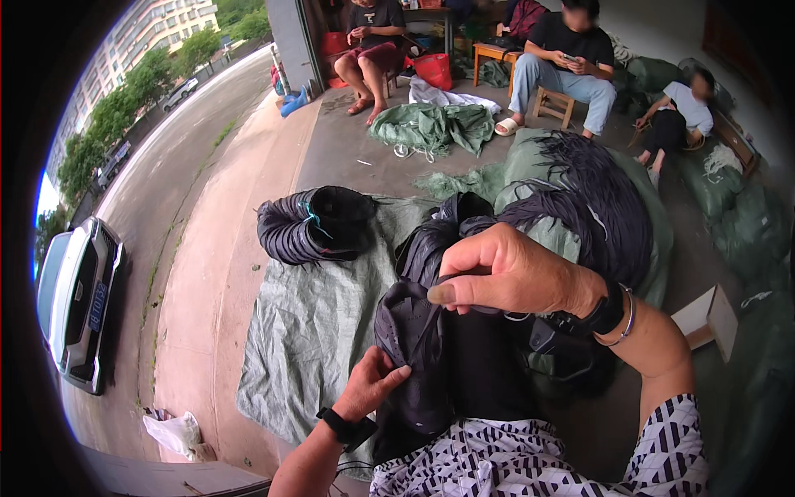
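A black shoe upper (411, 319) lies over my lap, its opening facing up. At its lower left edge, my left hand (374, 383) is closed, pinching the fabric between thumb and fingers. My right hand (513, 269) is closed above its far right edge, thumb against forefinger, with a dark shoelace between them. Part of that lace is hidden by the fingers. Just beyond sit more dark uppers (426, 240), nested together. Farther left, a curved stack of black uppers (302, 225) tied with a turquoise string rests on a grey-green woven sheet (306, 331).
A heap of long black laces (592, 195) drapes over a full green sack (530, 170) ahead to the right. A white box (708, 319) stands at my right. Three people sit farther back near green sacking (435, 124). A car (79, 306) is outside at left.
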Demonstrator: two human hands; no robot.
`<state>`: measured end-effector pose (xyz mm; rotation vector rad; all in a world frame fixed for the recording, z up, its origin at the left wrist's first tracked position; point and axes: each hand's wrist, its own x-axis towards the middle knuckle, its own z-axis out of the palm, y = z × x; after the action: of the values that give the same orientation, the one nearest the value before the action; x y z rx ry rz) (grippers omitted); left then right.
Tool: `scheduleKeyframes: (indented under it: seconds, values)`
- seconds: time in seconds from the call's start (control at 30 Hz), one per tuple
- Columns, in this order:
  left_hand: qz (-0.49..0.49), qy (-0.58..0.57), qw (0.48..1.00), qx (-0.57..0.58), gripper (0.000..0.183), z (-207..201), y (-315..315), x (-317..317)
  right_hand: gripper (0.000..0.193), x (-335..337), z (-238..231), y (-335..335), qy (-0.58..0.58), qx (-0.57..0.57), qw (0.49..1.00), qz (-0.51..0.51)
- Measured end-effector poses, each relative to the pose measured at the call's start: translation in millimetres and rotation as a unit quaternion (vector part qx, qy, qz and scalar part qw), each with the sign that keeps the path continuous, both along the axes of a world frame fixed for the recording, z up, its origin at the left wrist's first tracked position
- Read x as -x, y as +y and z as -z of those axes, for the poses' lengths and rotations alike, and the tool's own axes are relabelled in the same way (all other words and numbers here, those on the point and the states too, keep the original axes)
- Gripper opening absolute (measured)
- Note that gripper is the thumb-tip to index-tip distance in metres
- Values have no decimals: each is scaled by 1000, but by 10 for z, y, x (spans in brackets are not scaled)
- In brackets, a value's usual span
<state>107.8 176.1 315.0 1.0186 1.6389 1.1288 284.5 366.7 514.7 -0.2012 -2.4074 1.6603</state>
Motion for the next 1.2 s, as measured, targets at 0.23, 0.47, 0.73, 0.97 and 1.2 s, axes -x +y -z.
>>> scheduleKeyframes:
  seconds: [0.23,0.47,0.73,0.97,1.2]
  values:
    - [29,-97,995,6,27,42,21,-4,22,47,-3,-253,29,-97,994,-38]
    - [12,-48,999,-15,25,74,-121,-71,23,-156,-72,-208,43,-259,965,9]
    - [-44,318,940,-113,16,-190,-269,-423,22,-280,-48,-71,55,-347,934,70]
    - [109,553,811,-155,15,-482,-40,-640,21,-199,47,-61,73,-406,907,84]
    - [129,581,804,4,15,-509,142,-723,21,-154,62,34,85,-501,855,98]
